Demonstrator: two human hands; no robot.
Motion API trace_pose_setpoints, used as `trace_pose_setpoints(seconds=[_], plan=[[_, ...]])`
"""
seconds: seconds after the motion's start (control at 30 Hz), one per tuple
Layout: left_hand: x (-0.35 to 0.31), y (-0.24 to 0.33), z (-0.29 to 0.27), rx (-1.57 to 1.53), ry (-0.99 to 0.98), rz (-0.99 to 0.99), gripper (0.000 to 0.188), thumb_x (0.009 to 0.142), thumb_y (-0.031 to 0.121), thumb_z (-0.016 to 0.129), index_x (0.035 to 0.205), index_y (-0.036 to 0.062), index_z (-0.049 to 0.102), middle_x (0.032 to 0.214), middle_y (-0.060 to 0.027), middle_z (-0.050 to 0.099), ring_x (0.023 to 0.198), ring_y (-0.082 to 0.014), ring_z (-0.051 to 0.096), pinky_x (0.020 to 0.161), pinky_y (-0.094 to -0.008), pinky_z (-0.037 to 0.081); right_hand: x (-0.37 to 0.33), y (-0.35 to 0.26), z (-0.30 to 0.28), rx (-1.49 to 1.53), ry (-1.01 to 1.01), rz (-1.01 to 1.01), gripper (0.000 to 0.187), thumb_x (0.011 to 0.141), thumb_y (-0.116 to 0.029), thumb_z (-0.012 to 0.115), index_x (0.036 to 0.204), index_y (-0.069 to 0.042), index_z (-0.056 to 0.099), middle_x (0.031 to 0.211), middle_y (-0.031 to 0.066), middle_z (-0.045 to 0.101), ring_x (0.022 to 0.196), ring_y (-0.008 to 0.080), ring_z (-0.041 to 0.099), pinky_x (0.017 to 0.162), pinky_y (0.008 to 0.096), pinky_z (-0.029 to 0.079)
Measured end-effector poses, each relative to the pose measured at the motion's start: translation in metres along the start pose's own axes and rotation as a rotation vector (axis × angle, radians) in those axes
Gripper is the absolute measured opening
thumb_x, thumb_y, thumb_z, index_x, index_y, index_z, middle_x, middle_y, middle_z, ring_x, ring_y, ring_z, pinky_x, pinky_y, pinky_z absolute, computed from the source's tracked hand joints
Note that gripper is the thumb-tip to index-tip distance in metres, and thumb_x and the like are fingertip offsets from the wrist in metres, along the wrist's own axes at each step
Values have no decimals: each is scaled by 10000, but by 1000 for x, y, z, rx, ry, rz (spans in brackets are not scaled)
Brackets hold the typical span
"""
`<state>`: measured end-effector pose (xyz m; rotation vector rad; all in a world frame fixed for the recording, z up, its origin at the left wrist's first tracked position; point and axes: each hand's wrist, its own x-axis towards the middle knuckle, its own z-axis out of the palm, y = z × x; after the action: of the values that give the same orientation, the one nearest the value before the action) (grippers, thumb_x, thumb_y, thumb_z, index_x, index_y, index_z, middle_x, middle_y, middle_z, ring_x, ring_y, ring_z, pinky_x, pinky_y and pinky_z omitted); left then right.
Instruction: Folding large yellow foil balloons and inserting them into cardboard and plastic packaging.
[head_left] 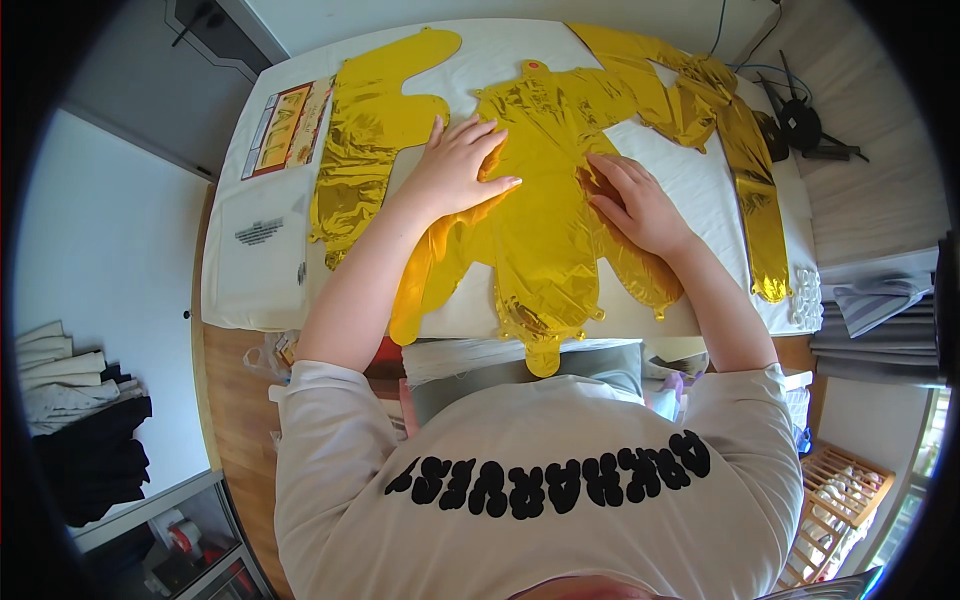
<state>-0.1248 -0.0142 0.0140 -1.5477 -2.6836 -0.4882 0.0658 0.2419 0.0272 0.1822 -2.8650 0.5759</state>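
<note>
A flat, uninflated gold foil balloon (540, 190) lies spread in front of me, its narrow tab hanging over the table's near edge. My left hand (458, 168) rests at its left edge, fingers and thumb spread apart over the foil. On the opposite edge lies my right hand (640, 208), fingers stretched out and thumb apart, with crinkled foil beneath them. To the left is another flat gold foil balloon (375, 120), partly under the middle one's level of foil. A third gold foil balloon (752, 190) stretches along the right side of the table.
A white cloth covers the table (255, 290). On its left lie a printed colour card (285, 130) and a clear plastic bag (262, 240). A black device with prongs (800, 125) and cables stands at the far right. Clear plastic rings (806, 298) sit at the right corner.
</note>
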Motion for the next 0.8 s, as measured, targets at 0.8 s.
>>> trace_pose_setpoints(seconds=[0.8], plan=[[6, -2, 0, -63, 29, 29, 802, 882, 556, 716, 1496, 88, 501, 1558, -109, 469, 1480, -277, 379, 1272, -565, 99, 0, 1, 0, -22, 12, -46, 462, 984, -203, 642, 1401, -28, 548, 1434, 170, 578, 1384, 379, 477, 1162, 453, 381]])
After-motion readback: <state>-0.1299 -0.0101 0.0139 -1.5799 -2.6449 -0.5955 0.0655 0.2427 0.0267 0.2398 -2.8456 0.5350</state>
